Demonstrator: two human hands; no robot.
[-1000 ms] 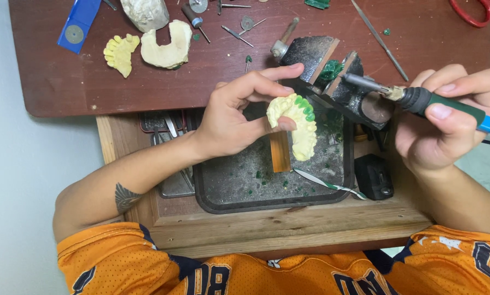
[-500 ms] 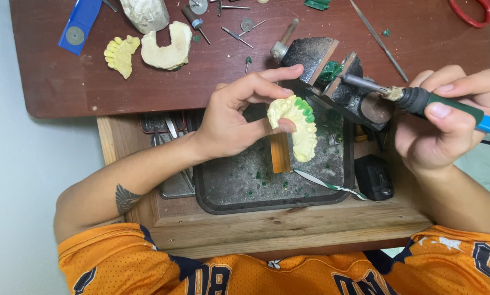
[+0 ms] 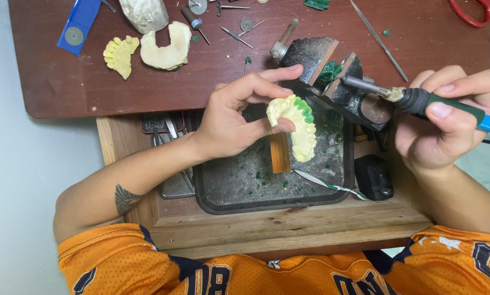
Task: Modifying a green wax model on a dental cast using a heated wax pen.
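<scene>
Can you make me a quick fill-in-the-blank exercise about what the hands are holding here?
1. The left hand holds a yellow dental cast with ____ wax on its teeth.
2. The right hand grips a heated tool with a ____ handle.
3. The cast is held above a dark ____.

Missing words: green; blue; tray

I see a blue holder w/ a round disc [image 3: 78,25] far left on the dark red table [image 3: 53,93] — next to it a small yellow cast [image 3: 119,53], a white cast [image 3: 165,45], scattered burs [image 3: 239,24] — red scissors [image 3: 477,12] top right.
</scene>
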